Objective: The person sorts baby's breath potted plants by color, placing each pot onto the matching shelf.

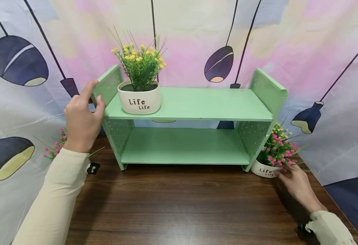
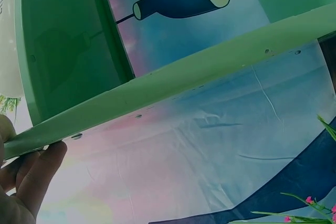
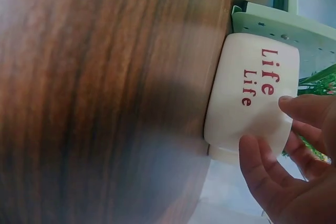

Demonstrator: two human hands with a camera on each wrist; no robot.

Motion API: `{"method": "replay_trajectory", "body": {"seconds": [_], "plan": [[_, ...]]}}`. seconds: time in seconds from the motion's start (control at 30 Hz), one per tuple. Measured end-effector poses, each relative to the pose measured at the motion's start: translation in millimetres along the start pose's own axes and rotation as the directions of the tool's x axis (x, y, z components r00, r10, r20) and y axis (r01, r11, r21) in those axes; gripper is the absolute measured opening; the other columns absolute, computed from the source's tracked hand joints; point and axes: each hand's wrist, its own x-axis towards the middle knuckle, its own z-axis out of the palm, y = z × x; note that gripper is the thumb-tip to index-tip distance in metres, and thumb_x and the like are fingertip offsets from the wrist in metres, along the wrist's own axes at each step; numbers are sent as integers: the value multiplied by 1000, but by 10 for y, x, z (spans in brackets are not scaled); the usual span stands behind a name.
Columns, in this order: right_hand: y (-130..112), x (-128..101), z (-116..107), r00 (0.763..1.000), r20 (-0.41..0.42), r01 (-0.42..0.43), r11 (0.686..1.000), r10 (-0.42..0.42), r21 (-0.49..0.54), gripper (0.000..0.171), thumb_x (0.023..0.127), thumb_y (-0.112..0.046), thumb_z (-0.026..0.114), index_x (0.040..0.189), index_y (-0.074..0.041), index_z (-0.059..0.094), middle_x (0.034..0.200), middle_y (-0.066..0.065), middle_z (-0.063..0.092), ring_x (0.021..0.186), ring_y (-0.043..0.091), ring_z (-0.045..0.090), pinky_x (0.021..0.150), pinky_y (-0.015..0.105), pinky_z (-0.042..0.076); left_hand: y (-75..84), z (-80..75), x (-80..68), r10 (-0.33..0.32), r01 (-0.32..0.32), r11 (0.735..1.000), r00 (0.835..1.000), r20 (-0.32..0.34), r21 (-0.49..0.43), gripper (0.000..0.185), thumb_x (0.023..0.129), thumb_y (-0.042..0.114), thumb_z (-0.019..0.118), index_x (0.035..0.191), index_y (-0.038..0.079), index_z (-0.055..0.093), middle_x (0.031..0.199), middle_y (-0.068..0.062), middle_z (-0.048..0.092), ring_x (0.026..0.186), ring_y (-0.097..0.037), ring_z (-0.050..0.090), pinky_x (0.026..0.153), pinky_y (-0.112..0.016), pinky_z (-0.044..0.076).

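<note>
Shelf [image 1: 209, 102] pinched at one side by the left hand [image 1: 82, 119], probably for steadiness. Pink-flowered pot [image 1: 262, 170] stands on table [image 1: 182, 207] beside it, right hand [image 1: 298, 184] about its end (gripping or not, cannot tell).

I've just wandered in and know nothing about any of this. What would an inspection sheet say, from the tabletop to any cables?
Surface: dark wood-grain table.
Job's things: green two-tier shelf, standing; yellow-flowered pot on its top tier, left end; pink-flowered pot on the table, beside the shelf's right side.
Clutter: more pink flowers, partly hidden by the left arm; yellow flowers behind the pink-flowered pot.
Hands: left hand grips the shelf's left side panel; right hand pinches the pink-flowered pot's right end.
Cables: nothing seen.
Surroundings: backdrop printed with hanging lamps.
</note>
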Motion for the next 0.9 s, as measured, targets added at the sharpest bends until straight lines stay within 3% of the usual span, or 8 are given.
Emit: {"method": "replay_trajectory", "body": {"seconds": [0.13,0.23,0.4,0.5,0.7,0.9], "plan": [[-2,-20,-1,999,-29,-18,1000,18,-22,11,95,-6,76,99,4,76,98,22,69,93,47,67,71,41,49,13,-8,8,3,-3,1000,1000,-4,6,40,101,8,61,140,12,67,90,-26,73,64,-39,46,61,-54,32],[-1,-45,-15,998,-39,-52,998,51,-27,13,96,-8,75,97,5,76,96,23,70,92,47,67,68,39,50,23,-4,15,8,-8,1000,1000,-1,5,39,101,9,61,140,12,67,90,-25,73,64,-39,47,61,-55,34],[-14,-63,-29,998,-41,-42,998,39,-54,9,94,-6,77,97,2,78,92,17,71,84,35,68,64,31,48,23,-13,2,-4,4,1000,1000,1,-6,40,101,8,60,140,12,67,93,-24,74,66,-41,48,64,-60,36],[-24,-94,-36,999,-32,-10,998,8,-67,8,92,-2,78,99,2,78,89,14,71,81,32,67,64,33,48,30,-9,0,-9,9,1000,1000,2,-14,40,101,8,60,140,12,67,95,-25,75,67,-42,49,65,-61,37],[-73,-157,-54,1000,-21,11,995,-13,-99,6,90,0,78,96,2,77,88,15,70,80,39,68,63,42,51,31,-9,0,-9,9,1000,1000,5,-15,39,101,8,60,140,12,67,97,-26,75,67,-42,49,65,-60,37],[-146,-219,-83,1000,13,8,994,-7,-107,7,91,-1,78,97,2,77,87,12,69,78,36,67,62,41,51,29,-8,2,-10,10,1000,1000,4,-15,39,102,8,60,140,12,67,96,-26,74,68,-43,49,66,-59,36]]}}
